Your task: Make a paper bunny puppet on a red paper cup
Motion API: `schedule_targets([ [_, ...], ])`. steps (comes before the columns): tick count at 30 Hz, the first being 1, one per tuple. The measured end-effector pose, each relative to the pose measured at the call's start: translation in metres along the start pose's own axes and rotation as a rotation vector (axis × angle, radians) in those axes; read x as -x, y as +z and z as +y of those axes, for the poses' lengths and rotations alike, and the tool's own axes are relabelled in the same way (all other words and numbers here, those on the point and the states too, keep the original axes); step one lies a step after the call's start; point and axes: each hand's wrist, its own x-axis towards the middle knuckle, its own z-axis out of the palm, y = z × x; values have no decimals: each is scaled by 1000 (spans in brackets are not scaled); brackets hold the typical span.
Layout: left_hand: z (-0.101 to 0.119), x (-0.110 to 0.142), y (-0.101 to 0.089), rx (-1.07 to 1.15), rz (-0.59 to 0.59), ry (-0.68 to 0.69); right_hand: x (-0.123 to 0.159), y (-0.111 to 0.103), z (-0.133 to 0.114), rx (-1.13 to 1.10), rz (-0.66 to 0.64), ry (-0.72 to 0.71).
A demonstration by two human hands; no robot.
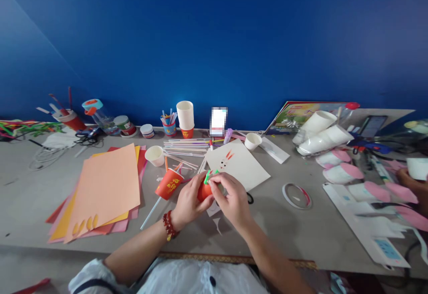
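Observation:
My left hand [190,201], with a beaded bracelet on the wrist, is wrapped around a red paper cup [203,191]. A bright green strip [207,177] stands at the cup's top. My right hand [232,196] closes over that top, its thumb and index finger pinching at the green strip. Most of the cup is hidden by my fingers. Just left of my hands, another red paper cup [168,184] with yellow lettering lies tilted, with a pale straw [150,213] beside it. Behind my hands is white paper [249,169] with a rabbit face on it.
Stacked coloured paper [107,187] lies at left. Straws and sticks [185,147], white cups [185,113] and a phone [219,121] stand along the blue wall. A tape roll [297,196] lies at right, near pink-and-white cup pieces [343,173]. Another person's hand [413,184] holds a cup at far right.

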Motion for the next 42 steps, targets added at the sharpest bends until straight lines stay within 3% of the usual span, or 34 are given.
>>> schedule_targets([
  [6, -1, 0, 0, -7, 6, 16, 4, 2, 2, 93, 25, -75],
  [26, 2, -1, -2, 43, -8, 22, 3, -1, -3, 60, 17, -2],
  [32, 0, 1, -1, 74, 24, -1, 6, -3, -1, 22, 7, -125],
  [42, -2, 3, -1, 65, 17, 11, -1, -13, 1, 353, -159, -332],
])
